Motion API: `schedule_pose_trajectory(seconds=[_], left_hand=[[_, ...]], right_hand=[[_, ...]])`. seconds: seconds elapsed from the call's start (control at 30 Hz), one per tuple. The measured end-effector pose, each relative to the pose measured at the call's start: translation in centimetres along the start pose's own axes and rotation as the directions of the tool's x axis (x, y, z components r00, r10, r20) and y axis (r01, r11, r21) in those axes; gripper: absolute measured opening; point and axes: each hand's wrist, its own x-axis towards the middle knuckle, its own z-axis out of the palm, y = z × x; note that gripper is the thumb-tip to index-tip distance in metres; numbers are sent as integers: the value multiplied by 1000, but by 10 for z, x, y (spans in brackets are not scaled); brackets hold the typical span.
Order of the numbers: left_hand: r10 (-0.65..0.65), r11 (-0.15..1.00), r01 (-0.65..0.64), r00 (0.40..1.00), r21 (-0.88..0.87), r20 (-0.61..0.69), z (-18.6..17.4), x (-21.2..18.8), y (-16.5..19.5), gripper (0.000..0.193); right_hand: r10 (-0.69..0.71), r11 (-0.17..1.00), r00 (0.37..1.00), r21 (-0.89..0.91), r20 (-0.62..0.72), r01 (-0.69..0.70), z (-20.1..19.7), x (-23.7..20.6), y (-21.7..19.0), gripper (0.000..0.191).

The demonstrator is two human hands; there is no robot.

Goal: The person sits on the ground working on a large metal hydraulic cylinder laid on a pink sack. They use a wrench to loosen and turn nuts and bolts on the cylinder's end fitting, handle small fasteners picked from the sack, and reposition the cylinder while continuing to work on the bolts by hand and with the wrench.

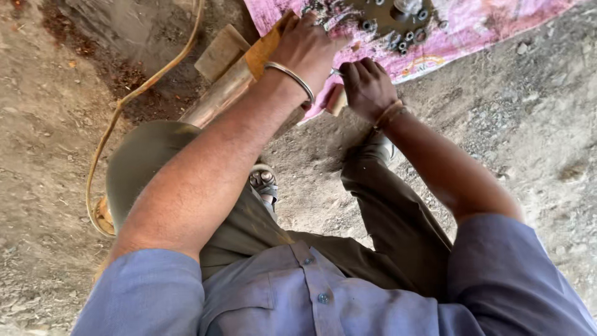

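Note:
I squat on bare dirt. My left hand (308, 46), with a metal bangle (291, 78) on the wrist, reaches forward over a rusty orange metal piece (264, 53) onto the edge of a pink sheet (479, 28). Its fingers curl down among metal parts, so what they hold is hidden. My right hand (367, 87) is closed around a tool with a pale wooden handle (337, 101), just below the sheet's near edge. A thin metal part (336, 73) shows between the two hands. Several nuts and washers (404, 38) lie on the sheet beside a dark metal plate (379, 15).
A yellowish hose (121, 106) loops over the dirt at left. A wooden block (221, 53) and a long tan metal bar (217, 93) lie under my left forearm. My sandalled foot (264, 183) is between my knees. Small stones (522, 48) dot the ground at right.

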Motion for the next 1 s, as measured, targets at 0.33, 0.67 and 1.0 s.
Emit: schedule_pose_trajectory(seconds=[0.33, 0.67, 1.0], left_hand=[[-38, 999, 39, 997, 9, -67, 13, -2, -5, 82], [-29, 999, 30, 999, 25, -34, 6, -7, 4, 41], [-2, 990, 4, 1000, 137, -11, 6, -7, -3, 24]], right_hand=[[677, 697, 700, 110, 227, -709, 20, -26, -9, 21], [399, 803, 498, -31, 770, -595, -103, 0, -24, 42], [363, 807, 176, -214, 915, -550, -161, 115, -51, 27]])
